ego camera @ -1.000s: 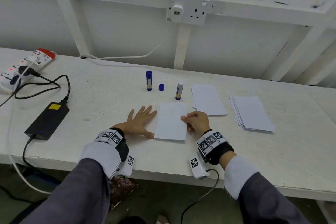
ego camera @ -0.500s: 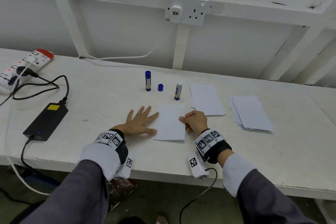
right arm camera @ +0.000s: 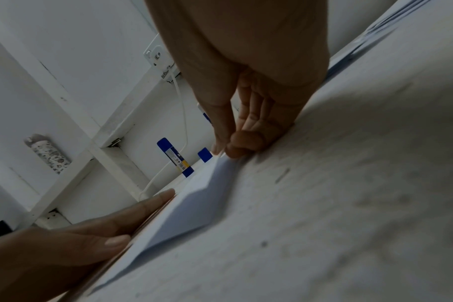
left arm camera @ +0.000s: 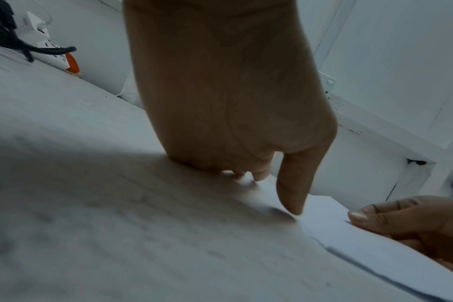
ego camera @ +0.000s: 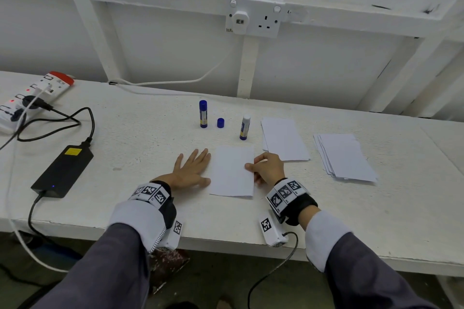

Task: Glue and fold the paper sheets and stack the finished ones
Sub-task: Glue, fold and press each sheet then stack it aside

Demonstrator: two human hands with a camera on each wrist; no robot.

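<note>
Near the surface's front edge, the right hand (ego camera: 267, 169) pinches the folded sheet's (ego camera: 232, 173) right edge; the left hand (ego camera: 192, 170) lies flat, fingers spread. Lifting too quickly could spring the glued fold open.

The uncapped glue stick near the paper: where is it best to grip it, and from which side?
Grip the uncapped glue stick round its labelled middle, coming from above and the front with the right hand. It stands upright, and its white top is exposed, so probably best left untouched.

Grey sleeves (ego camera: 100, 266) with white cuffs (ego camera: 136, 218), black wristbands (ego camera: 300, 204) — checkered marker tags, white wrist cameras (ego camera: 272, 232)
</note>
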